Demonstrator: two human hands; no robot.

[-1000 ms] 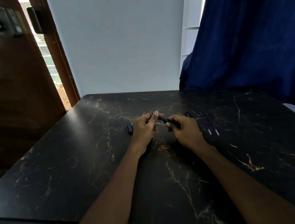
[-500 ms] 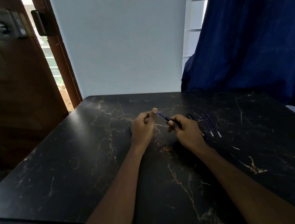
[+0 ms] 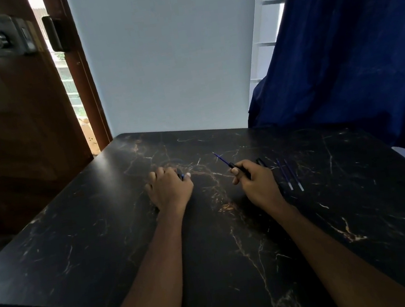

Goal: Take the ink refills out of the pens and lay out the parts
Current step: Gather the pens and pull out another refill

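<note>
A blue refill [image 3: 221,159] juts up and to the left out of a dark pen [image 3: 239,169], which the right hand [image 3: 258,184] grasps with curled fingers just above the middle of a black marble-patterned table [image 3: 103,232]. To its left, well apart, the left hand [image 3: 169,190] lies palm down on the tabletop. A small blue piece [image 3: 182,176] peeks out by its thumb, though whether the fingers grasp it cannot be told. Just right of the right hand, two loose refills lie side by side on the table, one nearer the hand [image 3: 284,174] and one farther out [image 3: 294,175]. A black pen part [image 3: 260,162] rests just behind the knuckles. A blue curtain [image 3: 349,41] hangs at right, a wooden door [image 3: 8,115] at left.
</note>
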